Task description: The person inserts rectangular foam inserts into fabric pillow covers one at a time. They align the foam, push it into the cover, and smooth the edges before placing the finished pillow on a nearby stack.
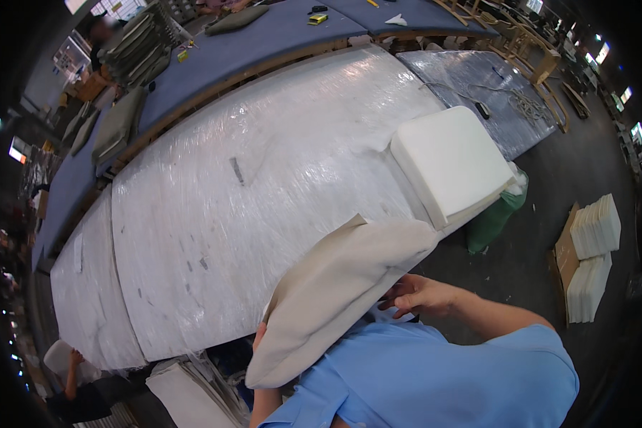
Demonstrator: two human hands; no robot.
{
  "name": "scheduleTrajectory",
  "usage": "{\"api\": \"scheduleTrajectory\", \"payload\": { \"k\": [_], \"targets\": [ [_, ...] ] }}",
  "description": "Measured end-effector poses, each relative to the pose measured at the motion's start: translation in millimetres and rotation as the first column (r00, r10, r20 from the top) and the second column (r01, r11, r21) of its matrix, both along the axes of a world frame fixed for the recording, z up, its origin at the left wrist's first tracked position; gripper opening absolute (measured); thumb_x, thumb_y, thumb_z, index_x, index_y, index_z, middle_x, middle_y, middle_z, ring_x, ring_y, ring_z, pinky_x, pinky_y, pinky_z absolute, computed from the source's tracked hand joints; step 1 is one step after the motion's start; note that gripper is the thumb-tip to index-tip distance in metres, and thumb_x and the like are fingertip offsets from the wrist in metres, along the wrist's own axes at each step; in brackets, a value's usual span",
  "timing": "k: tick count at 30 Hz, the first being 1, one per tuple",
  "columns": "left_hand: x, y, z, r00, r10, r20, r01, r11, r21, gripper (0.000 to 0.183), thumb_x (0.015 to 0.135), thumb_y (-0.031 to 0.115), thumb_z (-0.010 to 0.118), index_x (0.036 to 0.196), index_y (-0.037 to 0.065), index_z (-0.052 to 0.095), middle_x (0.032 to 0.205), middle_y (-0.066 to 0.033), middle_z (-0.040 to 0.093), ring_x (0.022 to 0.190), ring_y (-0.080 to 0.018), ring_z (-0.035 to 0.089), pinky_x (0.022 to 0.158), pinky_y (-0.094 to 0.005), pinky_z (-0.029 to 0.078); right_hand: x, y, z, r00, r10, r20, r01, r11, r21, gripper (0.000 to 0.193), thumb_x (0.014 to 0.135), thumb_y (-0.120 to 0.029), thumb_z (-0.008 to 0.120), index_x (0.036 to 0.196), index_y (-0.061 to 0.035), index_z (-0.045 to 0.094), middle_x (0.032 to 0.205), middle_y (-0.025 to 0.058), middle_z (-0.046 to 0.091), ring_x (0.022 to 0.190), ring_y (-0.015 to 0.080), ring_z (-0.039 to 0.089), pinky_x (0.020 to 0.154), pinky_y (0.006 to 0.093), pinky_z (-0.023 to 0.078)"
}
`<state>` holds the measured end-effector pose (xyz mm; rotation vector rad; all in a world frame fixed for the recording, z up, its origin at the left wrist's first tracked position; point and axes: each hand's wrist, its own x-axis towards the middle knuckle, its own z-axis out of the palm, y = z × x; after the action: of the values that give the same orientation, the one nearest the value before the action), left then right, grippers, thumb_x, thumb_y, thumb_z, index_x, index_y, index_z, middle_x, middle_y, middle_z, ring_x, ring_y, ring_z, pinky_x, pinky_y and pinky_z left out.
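A beige fabric cushion cover (pixel 342 285) slants across in front of my body, resting partly on the table's near edge. My left hand (pixel 258 337) grips its left end, most of the fingers hidden by the fabric. By its lower right edge is my right hand (pixel 422 296), fingers curled in close to the fabric; what they pinch, if anything, is hidden. Just beyond the cover's right end lies a white foam seat cushion (pixel 453 160), thick and square with rounded corners, on the plastic-wrapped table (pixel 264 185).
A green sack (pixel 498 220) hangs at the table's right edge. Stacked white pads (pixel 596 227) stand on the floor at right. A blue table (pixel 250 43) runs behind, bearing grey cushions (pixel 119 123). At lower left, a co-worker's hand (pixel 75 357) holds a pale cushion. Folded fabric (pixel 192 399) lies below the near edge.
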<state>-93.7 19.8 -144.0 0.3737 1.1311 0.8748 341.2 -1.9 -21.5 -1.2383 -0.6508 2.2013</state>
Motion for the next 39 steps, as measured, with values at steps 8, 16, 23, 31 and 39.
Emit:
{"api": "scheduleTrajectory", "payload": {
  "k": [8,16,23,31,39],
  "targets": [
    [50.8,-55.2,24.3,0.997,0.051,0.058,-0.051,0.999,-0.013,0.074,0.101,0.020,0.062,0.161,0.021,0.019,0.149,-0.0182,0.046,0.127,-0.0344,0.058,0.099,-0.0514,0.057,-63.3,-76.1,12.7,0.634,-0.772,-0.038,0.735,0.617,-0.282,0.083,0.092,-0.045,0.078,0.157,-0.0122,0.038,0.159,0.0120,0.044,0.146,0.0338,0.041,0.118,0.0627,0.033],
    [95.1,-103.2,40.4,0.987,-0.138,-0.087,0.154,0.965,0.214,0.101,0.097,0.025,0.076,0.168,0.011,0.005,0.164,-0.0220,0.029,0.145,-0.0302,0.040,0.116,-0.0420,0.040,1.3,-93.8,-75.4,0.621,-0.783,0.045,0.779,0.610,-0.146,0.054,0.088,-0.015,0.071,0.138,-0.0008,0.055,0.132,0.0169,0.066,0.122,0.0352,0.063,0.111,0.0520,0.048],
    [100.6,-152.7,43.7,0.834,-0.552,0.003,0.546,0.826,0.137,0.108,0.099,0.047,0.071,0.168,0.022,-0.007,0.139,-0.0270,0.056,0.104,-0.0263,0.068,0.085,-0.0371,0.056,52.5,-35.5,-48.3,0.692,-0.688,0.216,0.676,0.724,0.139,0.055,0.080,-0.003,0.065,0.134,0.0057,0.054,0.121,0.0202,0.068,0.112,0.0372,0.068,0.101,0.0524,0.056],
    [55.4,-206.2,26.8,0.933,-0.355,-0.066,0.361,0.919,0.162,0.068,0.105,0.034,0.065,0.163,0.013,0.035,0.136,-0.0159,0.064,0.107,-0.0187,0.068,0.090,-0.0311,0.056,-29.2,44.0,93.1,0.672,-0.348,0.654,-0.200,0.765,0.613,0.065,0.071,0.002,0.072,0.135,-0.0008,0.055,0.114,0.0169,0.072,0.108,0.0348,0.070,0.092,0.0442,0.057],
    [-6.9,-214.5,40.6,0.989,0.138,-0.054,-0.124,0.970,0.211,0.057,0.110,0.025,0.054,0.160,0.006,0.034,0.142,-0.0228,0.060,0.111,-0.0336,0.071,0.093,-0.0429,0.060,-100.1,84.8,169.2,0.330,-0.210,0.920,-0.932,0.082,0.353,0.064,0.076,-0.014,0.078,0.136,-0.0104,0.057,0.115,0.0197,0.072,0.107,0.0410,0.068,0.089,0.0467,0.056]
  ]
}}
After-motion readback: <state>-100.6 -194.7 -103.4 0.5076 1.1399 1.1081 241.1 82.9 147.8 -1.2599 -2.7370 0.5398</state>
